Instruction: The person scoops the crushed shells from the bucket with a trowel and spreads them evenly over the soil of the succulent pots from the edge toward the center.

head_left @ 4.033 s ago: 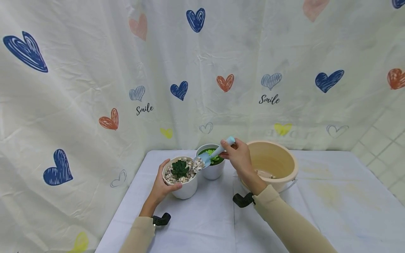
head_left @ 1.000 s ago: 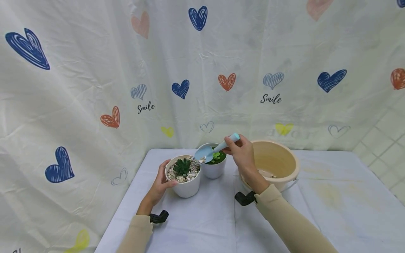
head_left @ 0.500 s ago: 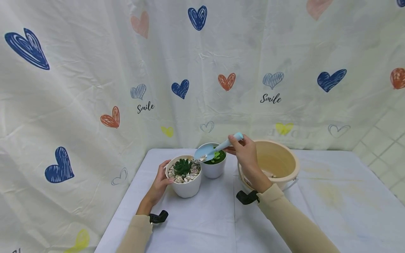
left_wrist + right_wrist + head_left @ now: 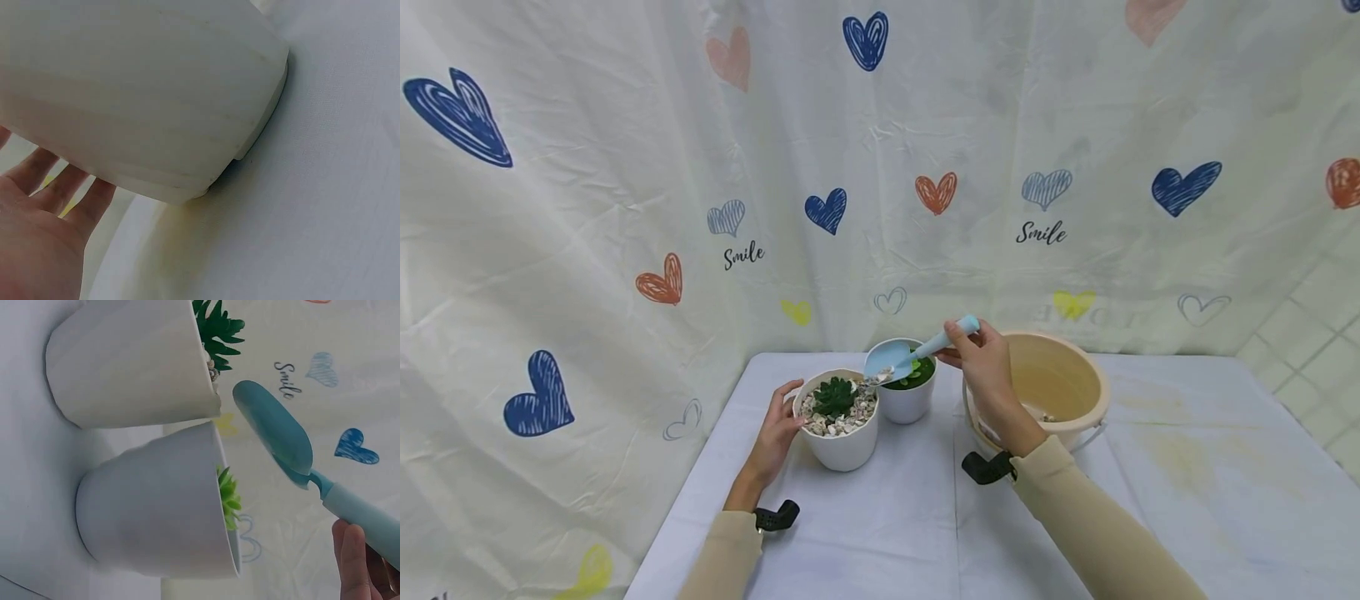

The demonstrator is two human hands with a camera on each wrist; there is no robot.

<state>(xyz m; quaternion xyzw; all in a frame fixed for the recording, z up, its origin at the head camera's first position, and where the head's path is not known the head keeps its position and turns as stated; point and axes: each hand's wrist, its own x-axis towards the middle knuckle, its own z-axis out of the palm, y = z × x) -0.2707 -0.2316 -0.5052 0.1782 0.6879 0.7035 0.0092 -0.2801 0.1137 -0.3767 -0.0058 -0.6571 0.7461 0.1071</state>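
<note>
within right-hand fingers (image 4: 354, 553), blue trowel handle (image 4: 367, 522)

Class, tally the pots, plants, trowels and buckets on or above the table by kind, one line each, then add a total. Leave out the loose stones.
Pots: 2
Plants: 2
Trowel: 1
Bucket: 1
Total: 6
</note>
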